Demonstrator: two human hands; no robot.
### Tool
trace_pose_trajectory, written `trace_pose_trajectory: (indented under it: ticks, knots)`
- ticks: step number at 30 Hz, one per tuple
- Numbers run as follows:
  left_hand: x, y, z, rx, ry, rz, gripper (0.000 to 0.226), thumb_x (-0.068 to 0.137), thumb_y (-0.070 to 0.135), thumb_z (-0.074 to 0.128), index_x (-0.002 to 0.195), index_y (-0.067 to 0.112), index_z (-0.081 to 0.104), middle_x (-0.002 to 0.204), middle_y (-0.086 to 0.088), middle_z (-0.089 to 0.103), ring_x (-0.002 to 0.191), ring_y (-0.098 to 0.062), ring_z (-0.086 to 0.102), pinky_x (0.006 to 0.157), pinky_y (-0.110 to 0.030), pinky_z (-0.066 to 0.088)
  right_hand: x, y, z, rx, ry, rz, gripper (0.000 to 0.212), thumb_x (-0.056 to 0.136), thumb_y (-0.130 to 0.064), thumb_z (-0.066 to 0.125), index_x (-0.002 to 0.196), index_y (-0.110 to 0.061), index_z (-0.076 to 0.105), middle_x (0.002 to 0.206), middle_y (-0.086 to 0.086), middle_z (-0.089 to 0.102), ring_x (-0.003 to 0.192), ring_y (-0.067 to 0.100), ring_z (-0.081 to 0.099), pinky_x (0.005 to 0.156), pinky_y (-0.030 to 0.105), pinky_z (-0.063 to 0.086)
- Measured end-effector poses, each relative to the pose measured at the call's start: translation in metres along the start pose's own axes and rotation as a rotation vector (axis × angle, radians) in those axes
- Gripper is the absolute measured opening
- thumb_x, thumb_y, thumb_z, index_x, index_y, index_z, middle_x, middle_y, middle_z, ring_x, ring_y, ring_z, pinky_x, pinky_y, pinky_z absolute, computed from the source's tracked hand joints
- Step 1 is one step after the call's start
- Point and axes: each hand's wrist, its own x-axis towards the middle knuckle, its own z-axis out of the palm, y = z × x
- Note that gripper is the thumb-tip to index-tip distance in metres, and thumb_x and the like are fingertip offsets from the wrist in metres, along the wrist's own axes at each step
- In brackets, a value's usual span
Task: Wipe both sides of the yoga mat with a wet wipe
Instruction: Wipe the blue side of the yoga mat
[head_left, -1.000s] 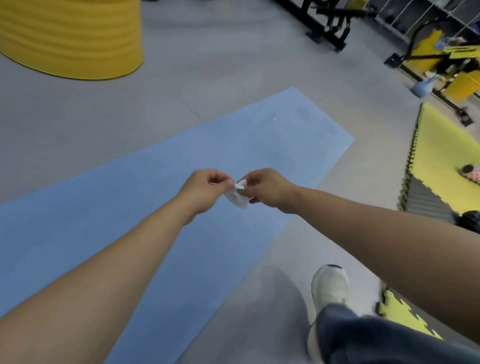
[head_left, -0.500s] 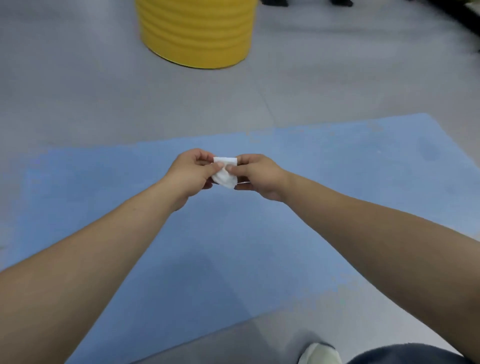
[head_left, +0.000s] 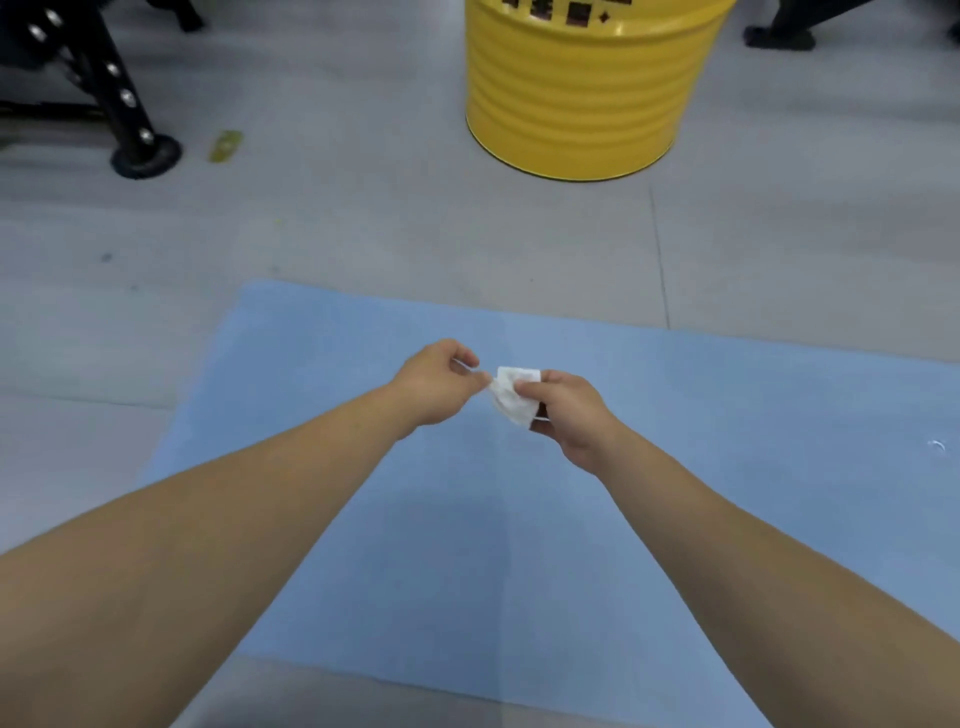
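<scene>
White wet wipe (head_left: 511, 395) pinched between my left hand (head_left: 436, 382) and right hand (head_left: 566, 410), above the blue yoga mat (head_left: 675, 467); hands now slightly further apart, wipe more unfolded.

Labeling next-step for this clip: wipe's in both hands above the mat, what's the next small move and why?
Probably pull the hands apart to open the wet wipe flat. It is bunched, pinched between the left hand and right hand, held above the blue yoga mat rather than touching it, so wiping likely cannot start yet.
</scene>
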Motion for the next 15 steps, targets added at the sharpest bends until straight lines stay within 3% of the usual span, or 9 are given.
trace_pose_trajectory:
  ticks: [5, 10, 15]
  knots:
    - [0.035, -0.024, 0.007, -0.07, -0.09, -0.066, 0.029, 0.095, 0.04, 0.066, 0.117, 0.023, 0.058, 0.111, 0.001, 0.068, 0.1, -0.018, 0.069, 0.089, -0.037, 0.054, 0.026, 0.005, -0.004, -0.064, 0.019, 0.003, 0.02, 0.093, -0.01, 0.06, 0.111, -0.002, 0.064, 0.108, 0.012, 0.071, 0.093, 0.02, 0.07, 0.076, 0.027, 0.056]
    - [0.073, -0.04, 0.035, -0.281, -0.251, -0.039, 0.018, 0.096, 0.027, 0.068, 0.109, 0.016, 0.067, 0.109, -0.004, 0.074, 0.096, -0.019, 0.073, 0.088, -0.036, 0.056, 0.048, 0.03, -0.004, -0.008, 0.105, -0.036, 0.019, 0.094, -0.011, 0.06, 0.11, -0.002, 0.064, 0.106, 0.012, 0.072, 0.092, 0.021, 0.07, 0.073, 0.027, 0.056]
    - [0.085, -0.056, 0.061, -0.362, -0.281, -0.006, 0.016, 0.095, 0.016, 0.07, 0.11, 0.013, 0.064, 0.115, -0.015, 0.071, 0.1, -0.025, 0.07, 0.086, -0.035, 0.057, 0.043, 0.048, -0.005, 0.059, 0.136, -0.028, 0.024, 0.092, -0.018, 0.063, 0.113, -0.006, 0.066, 0.107, 0.009, 0.072, 0.1, 0.022, 0.069, 0.078, 0.028, 0.053]
